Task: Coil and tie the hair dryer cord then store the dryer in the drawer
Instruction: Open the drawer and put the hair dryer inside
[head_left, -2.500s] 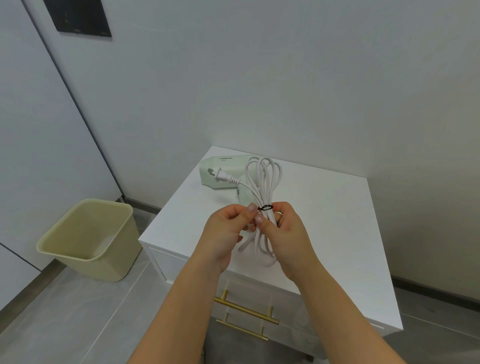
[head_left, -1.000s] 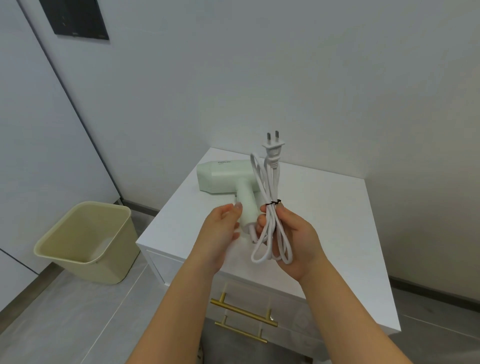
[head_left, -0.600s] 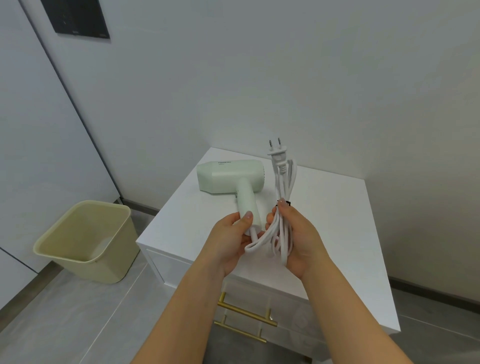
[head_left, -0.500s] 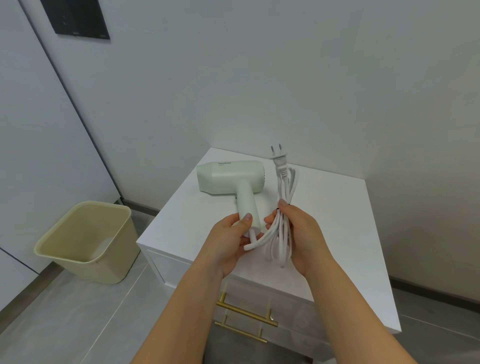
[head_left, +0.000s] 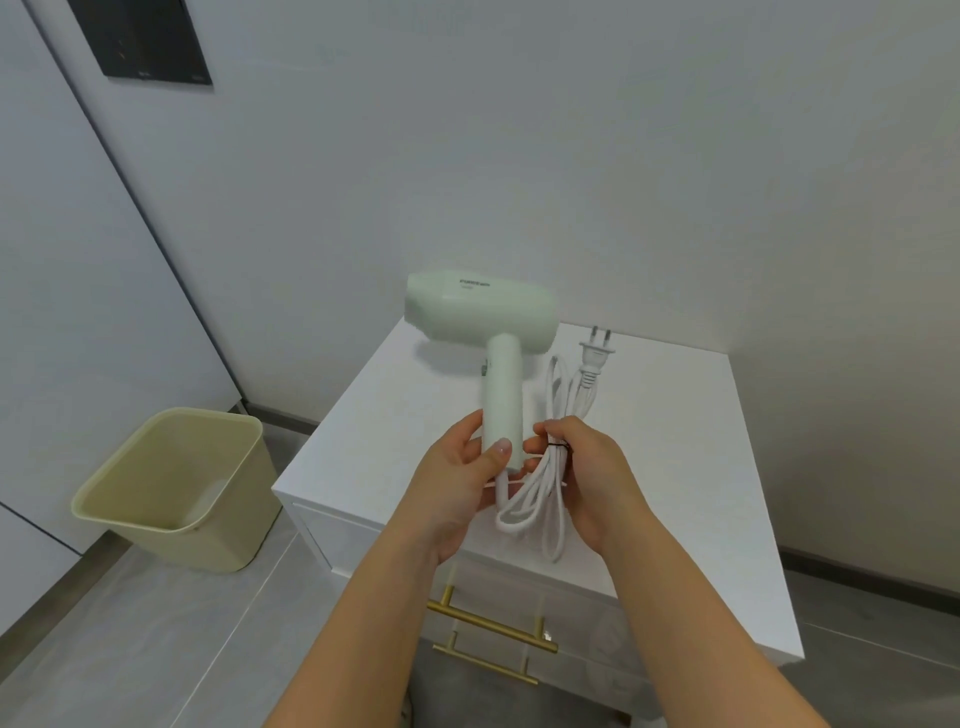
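My left hand grips the lower end of the handle of a pale green hair dryer, which is lifted upright above the white cabinet. Beside it my right hand holds the coiled white cord, bound at its middle by a thin black tie. The plug sticks up from the top of the coil, and cord loops hang below my fingers. Two closed drawers with gold handles sit under the cabinet top.
A pale yellow waste bin stands on the grey floor to the left of the cabinet. A white wall runs close behind the cabinet, and a dark panel hangs at the upper left.
The tie has been fastened round the coil. My left hand moved to the dryer's handle and lifted the dryer off the cabinet top. My right hand keeps the coil beside it.
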